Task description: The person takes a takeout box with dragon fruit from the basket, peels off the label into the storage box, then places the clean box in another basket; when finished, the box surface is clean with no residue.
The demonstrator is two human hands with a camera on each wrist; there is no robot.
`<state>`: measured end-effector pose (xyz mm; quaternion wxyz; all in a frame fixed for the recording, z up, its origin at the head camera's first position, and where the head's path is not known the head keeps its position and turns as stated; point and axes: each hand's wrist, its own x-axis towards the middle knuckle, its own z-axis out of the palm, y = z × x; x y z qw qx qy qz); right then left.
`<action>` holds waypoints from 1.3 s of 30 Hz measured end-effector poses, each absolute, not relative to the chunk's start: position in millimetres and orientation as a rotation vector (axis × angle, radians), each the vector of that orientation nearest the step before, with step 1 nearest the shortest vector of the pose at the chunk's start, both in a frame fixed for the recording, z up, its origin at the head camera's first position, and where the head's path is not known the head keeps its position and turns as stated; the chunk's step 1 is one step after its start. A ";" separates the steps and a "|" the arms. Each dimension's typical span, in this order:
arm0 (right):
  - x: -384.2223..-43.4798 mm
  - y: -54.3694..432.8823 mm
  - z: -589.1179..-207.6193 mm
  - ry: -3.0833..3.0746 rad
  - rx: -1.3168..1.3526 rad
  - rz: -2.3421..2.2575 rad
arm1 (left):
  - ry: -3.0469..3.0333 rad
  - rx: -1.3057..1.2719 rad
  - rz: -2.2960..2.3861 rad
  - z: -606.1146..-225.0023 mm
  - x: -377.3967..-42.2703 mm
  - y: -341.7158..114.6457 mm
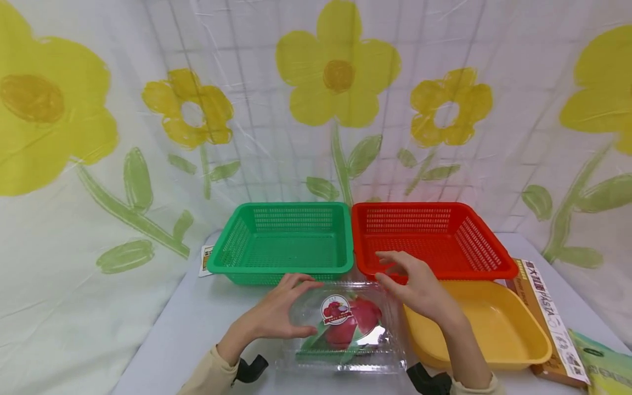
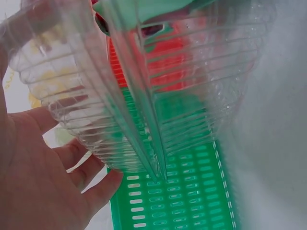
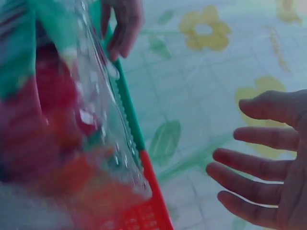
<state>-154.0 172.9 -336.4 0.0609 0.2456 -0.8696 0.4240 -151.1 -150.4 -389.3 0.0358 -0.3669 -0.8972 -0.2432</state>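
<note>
clear plastic box (image 1: pixel 340 325) | between left fingers (image 1: pixel 307 286) and right fingers (image 3: pixel 264 138) | both spread apart, left contact unclear

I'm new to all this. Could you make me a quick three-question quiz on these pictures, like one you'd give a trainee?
1. True or false: the right hand grips nothing.

2. In the head view, which stands directly beside the green basket, on its right?
A) the yellow tray
B) the red basket
C) the pasta box

3. Fill in the colour: the large fruit shown on the clear plastic box between the hands is mainly ____.

Key:
1. True
2. B
3. Red
</note>
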 end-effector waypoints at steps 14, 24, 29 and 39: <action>-136.8 129.6 -334.8 -2.758 1.103 1.314 | -2.803 -1.257 -0.797 -384.2 -150.1 -166.1; -131.2 112.2 -342.5 -2.860 1.121 0.923 | -2.810 -1.299 -0.832 -386.5 -153.8 -162.8; -129.0 106.3 -344.5 -2.872 1.089 0.818 | -2.795 -1.305 -0.812 -384.8 -152.9 -162.2; -128.6 103.5 -349.2 -2.868 0.996 0.851 | -2.795 -1.312 -0.802 -386.1 -153.1 -161.2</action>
